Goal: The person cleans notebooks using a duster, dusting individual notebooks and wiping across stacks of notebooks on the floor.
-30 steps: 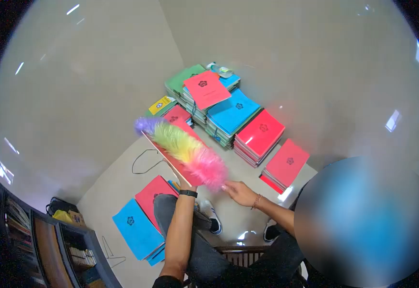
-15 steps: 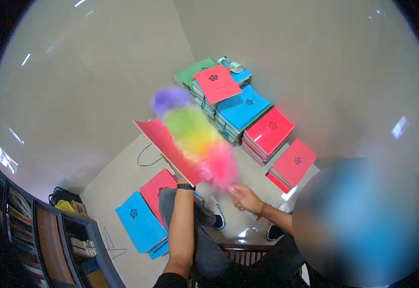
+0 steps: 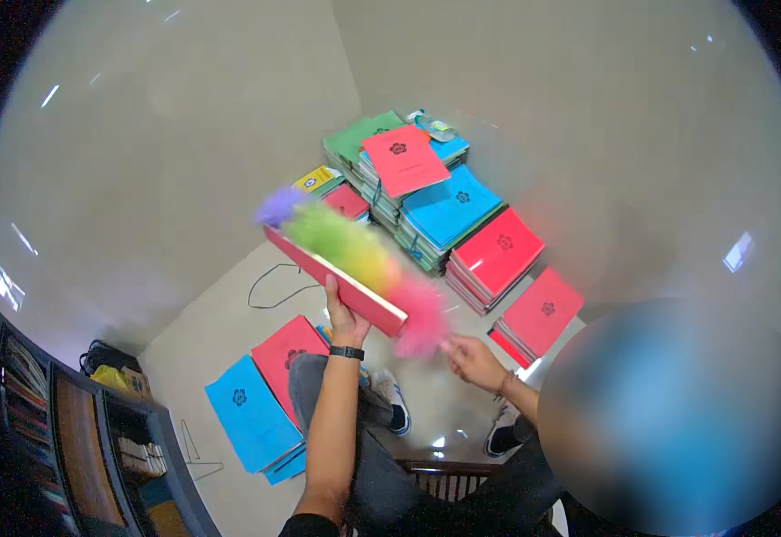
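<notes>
My left hand [image 3: 346,320], below a black wristband, grips a thick red-covered book [image 3: 371,310] from underneath, its red side tilted toward me. A rainbow feather duster [image 3: 347,249], purple at its tip and pink near the handle, lies along the book's far side and is smeared by motion. The duster's handle end is pinched in my right hand [image 3: 474,361], fingers curled closed. Beneath my left forearm, a red book [image 3: 280,353] and a blue book [image 3: 251,412] rest on the floor.
Stacks of books stand along the wall: green [image 3: 363,134], blue [image 3: 453,206] and red [image 3: 499,243], with a plastic bottle [image 3: 437,127] on top. A bookshelf [image 3: 86,447] is at left. A wire loop [image 3: 265,286] lies on the floor. A blurred disc covers the lower right.
The book has turned so its edge faces me more. The duster has shifted down and left across it, uncovering yellow and red books behind.
</notes>
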Tool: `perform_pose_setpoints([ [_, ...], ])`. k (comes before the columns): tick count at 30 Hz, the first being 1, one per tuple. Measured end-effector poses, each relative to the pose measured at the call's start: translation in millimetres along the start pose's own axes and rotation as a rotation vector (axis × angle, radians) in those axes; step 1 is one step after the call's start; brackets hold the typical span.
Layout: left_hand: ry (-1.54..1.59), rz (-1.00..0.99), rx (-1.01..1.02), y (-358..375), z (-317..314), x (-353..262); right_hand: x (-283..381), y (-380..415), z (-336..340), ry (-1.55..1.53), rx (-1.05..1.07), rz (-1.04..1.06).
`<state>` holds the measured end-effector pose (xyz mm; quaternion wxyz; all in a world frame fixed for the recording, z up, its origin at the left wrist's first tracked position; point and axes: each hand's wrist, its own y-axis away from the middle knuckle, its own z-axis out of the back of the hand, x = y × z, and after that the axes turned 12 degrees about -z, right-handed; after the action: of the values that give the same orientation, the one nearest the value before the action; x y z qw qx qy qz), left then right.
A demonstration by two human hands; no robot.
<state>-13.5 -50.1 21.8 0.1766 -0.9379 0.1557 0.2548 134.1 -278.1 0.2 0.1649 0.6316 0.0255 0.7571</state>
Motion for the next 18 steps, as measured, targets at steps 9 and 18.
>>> perform_pose_setpoints([
  [9, -0.039, 0.106, -0.104, -10.2, 19.7, 6.1, -4.9, -3.8, 6.5, 0.026, -0.082, -0.058],
  [18, -0.036, 0.111, -0.114, -2.5, -2.9, 0.9, -17.3, -10.3, 4.0, 0.006, -0.110, 0.054],
])
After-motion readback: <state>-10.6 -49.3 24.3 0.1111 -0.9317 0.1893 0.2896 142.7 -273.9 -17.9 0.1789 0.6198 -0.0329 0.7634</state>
